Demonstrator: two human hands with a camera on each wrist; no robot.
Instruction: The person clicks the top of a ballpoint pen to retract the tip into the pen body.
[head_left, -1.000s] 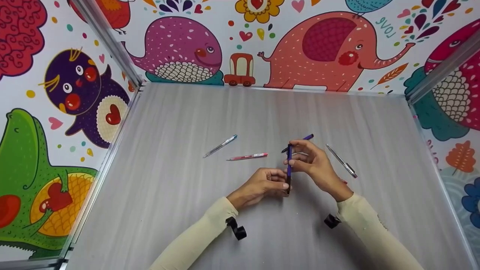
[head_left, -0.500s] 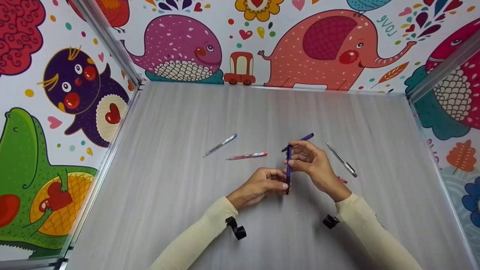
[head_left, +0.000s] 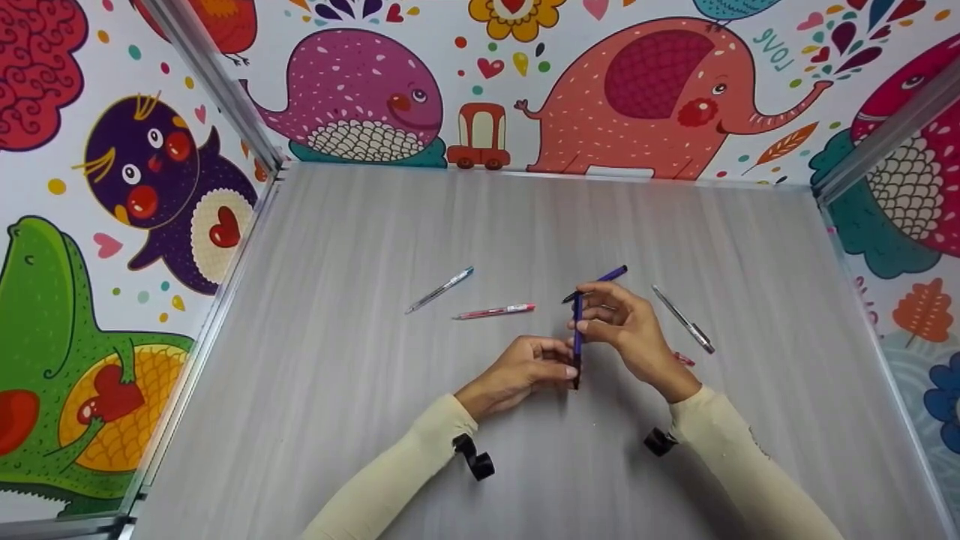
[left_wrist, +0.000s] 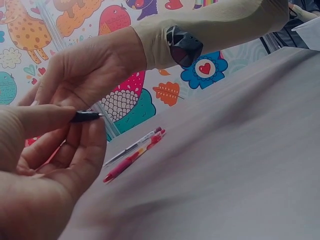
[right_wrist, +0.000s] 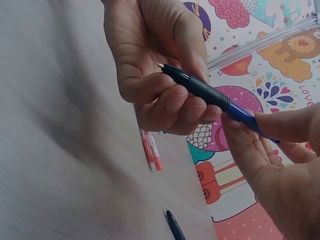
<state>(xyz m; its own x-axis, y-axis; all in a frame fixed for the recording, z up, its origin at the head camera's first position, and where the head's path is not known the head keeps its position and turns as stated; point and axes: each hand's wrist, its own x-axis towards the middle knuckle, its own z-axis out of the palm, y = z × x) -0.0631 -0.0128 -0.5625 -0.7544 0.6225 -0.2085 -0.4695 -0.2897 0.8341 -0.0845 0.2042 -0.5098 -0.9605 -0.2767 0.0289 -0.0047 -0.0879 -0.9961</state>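
Both hands hold one ballpoint pen [right_wrist: 202, 92] with a dark blue-purple barrel and a black grip. My left hand [head_left: 521, 373] pinches the black grip near its metal tip, between thumb and fingers. My right hand [head_left: 636, 330] pinches the blue barrel farther up. In the head view the pen stands nearly in line with the camera's vertical, tip toward the person. The right wrist view shows the exposed metal tip beside the left fingers. In the left wrist view only the black tip end shows; the fingers hide the rest.
Behind the right hand lies a similar blue-black pen [head_left: 616, 273]. A clear pen with blue end [head_left: 441, 290] and a red-and-clear pen [head_left: 495, 311] lie left. A grey pen [head_left: 682, 320] and a red pen [left_wrist: 134, 157] lie right. Patterned walls edge the grey table [head_left: 337, 247].
Both hands keep the same hold on the pen. The right wrist has shifted very slightly left, so more of the red pen beside it shows.
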